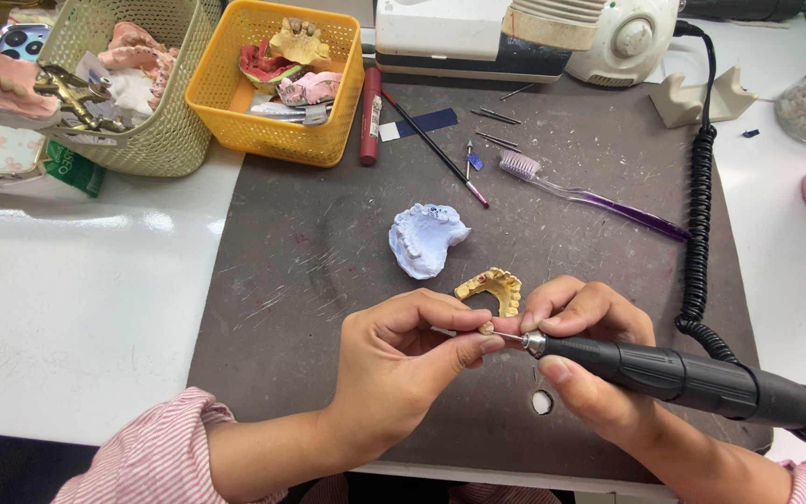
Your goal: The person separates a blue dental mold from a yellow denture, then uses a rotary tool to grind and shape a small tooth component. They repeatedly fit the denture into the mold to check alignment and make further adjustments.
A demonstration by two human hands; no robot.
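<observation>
Handpiece (pixel 683 378), black and cylindrical, lies slantwise across the right hand (pixel 590 359), whose fingers are wrapped firmly round its front end near the metal collar. Its thin bur (pixel 506 336) juts left toward the left hand (pixel 403 359), whose thumb and fingertips are pinched together on the bur's tip, the other fingers curled in. Both hands hover low over the dark grey mat (pixel 328 280), close to its near edge. Just behind the knuckles sits a small yellow dental cast (pixel 493 287); a pale blue cast (pixel 426 238) lies a little farther back, apart from it. The coiled black cord (pixel 699 233) runs up the mat's right side to the white machine (pixel 622 37). A purple toothbrush (pixel 590 194) and loose burs lie toward the far edge, beside a yellow basket (pixel 277 79). Bare mat spreads left of the hands, with white tabletop (pixel 76 299) beyond.
</observation>
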